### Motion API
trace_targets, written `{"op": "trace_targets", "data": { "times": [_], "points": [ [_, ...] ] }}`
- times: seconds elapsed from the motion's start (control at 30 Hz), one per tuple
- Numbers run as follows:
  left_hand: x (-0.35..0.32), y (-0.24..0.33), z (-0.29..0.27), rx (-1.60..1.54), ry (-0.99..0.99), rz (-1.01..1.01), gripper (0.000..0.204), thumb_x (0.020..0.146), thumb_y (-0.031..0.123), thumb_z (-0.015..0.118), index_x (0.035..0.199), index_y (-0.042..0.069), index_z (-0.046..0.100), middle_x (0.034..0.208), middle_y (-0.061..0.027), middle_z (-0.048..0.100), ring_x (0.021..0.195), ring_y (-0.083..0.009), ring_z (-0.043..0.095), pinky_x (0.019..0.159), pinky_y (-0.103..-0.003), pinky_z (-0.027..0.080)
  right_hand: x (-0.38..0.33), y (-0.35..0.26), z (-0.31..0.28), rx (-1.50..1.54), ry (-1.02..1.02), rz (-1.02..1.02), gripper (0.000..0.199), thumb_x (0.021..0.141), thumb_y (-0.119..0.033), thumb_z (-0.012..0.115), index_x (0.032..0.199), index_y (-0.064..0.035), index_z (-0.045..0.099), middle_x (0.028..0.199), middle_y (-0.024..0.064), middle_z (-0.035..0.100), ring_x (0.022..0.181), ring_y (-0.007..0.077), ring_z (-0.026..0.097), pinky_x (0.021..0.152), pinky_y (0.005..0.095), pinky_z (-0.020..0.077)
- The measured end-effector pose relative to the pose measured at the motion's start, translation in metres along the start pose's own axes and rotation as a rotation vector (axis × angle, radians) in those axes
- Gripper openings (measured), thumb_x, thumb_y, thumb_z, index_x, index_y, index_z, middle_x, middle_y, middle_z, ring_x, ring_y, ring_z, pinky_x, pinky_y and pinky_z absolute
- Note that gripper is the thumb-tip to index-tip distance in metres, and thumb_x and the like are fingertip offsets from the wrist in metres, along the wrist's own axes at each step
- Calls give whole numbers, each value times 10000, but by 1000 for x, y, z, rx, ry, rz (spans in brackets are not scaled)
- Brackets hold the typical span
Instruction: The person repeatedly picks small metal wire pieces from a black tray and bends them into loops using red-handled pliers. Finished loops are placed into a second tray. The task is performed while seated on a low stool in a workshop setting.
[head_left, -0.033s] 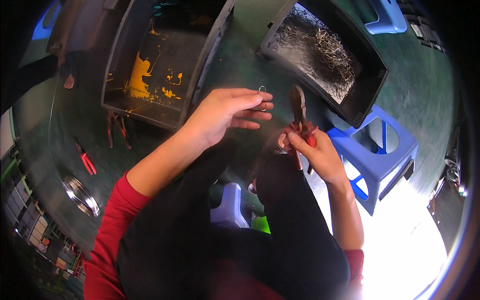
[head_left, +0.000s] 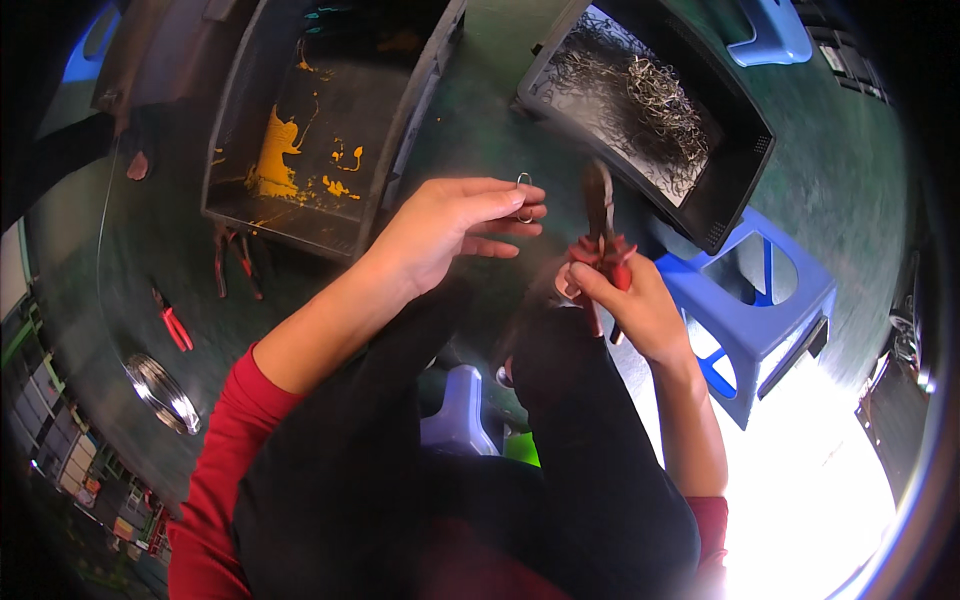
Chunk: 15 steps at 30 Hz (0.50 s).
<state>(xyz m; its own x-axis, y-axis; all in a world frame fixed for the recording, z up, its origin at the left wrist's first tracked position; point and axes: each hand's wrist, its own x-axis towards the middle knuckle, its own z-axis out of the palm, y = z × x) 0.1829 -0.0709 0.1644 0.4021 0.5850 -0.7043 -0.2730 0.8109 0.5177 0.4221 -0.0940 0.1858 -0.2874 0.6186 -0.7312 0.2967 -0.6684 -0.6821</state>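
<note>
Between the thumb and fingers of my left hand [head_left: 455, 215] is a small bent wire hook [head_left: 524, 181], its curved top showing above the fingertips. My other fingers are stretched out. Just to the right, my right hand [head_left: 635, 305] is closed around the red handles of a pair of pliers [head_left: 599, 205]. The dark jaws point away from me, apart from the hook. Beyond the pliers, a black crate [head_left: 741, 185] holds a tangled heap of similar bent wire pieces [head_left: 665, 110] on a pale bottom.
A black crate with yellow stains [head_left: 385, 150] stands at far left. Red-handled pliers [head_left: 175, 325], another pair [head_left: 238, 262] and a coil of wire [head_left: 162, 393] lie on the green floor to the left. A blue stool [head_left: 765, 330] stands at right, by bright glare.
The pliers in my right hand have shifted very slightly away from me. My left hand and the wire hook stay where they were.
</note>
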Motion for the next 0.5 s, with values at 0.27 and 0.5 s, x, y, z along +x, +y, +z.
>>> {"op": "trace_targets", "data": {
  "times": [0.27,0.5],
  "points": [
    [5,-4,12,-27,-72,63,372,974,249,586,1271,26,611,1277,-88,625,1200,-203,574,940,-385,503,23,-14,24,193,225,-170,338,833,-160,756,1101,3,632,857,41,676,624,86,595,520,243,449],
    [4,-3,7,-4,-87,103,296,982,220,577,1190,25,654,1173,-68,659,1107,-170,597,902,-331,489,21,-18,23,-122,375,-448,275,842,-54,724,1083,-5,601,914,63,684,860,120,650,790,278,512]
  ]
}}
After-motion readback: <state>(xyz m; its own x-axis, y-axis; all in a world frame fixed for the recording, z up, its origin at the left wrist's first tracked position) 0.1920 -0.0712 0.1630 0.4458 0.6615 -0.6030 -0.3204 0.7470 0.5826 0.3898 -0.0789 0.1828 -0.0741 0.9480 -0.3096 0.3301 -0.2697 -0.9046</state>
